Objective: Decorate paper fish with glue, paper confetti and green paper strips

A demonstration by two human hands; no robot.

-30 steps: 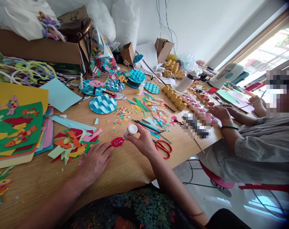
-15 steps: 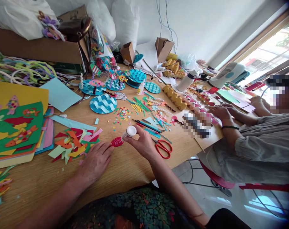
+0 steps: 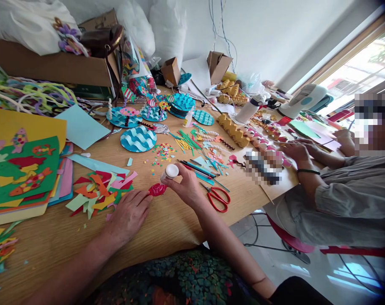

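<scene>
On the table before me lies a red paper cutout (image 3: 157, 189) with a shiny, wet-looking surface. My left hand (image 3: 129, 214) rests flat, its fingertips pressing the cutout's left end. A small white glue bottle (image 3: 169, 173) is tipped over the cutout's right side, its round white end toward me. My right hand (image 3: 188, 186) has its thumb and fingers wrapped round this bottle. The bottle's lower tip is hidden. Red-handled scissors (image 3: 218, 199) lie just right of my right hand, with several pencils (image 3: 199, 168) behind it.
Paper scraps (image 3: 99, 192) lie behind my left hand, and coloured sheets (image 3: 24, 165) are stacked at left. Confetti dots (image 3: 163, 153) and a blue wavy disc (image 3: 138, 138) are farther back. A co-worker (image 3: 347, 190) sits at right, hands by painted egg-carton strips (image 3: 259, 142).
The glue bottle and my right hand have shifted slightly left and away from me over the red cutout. My left hand stays on its end.
</scene>
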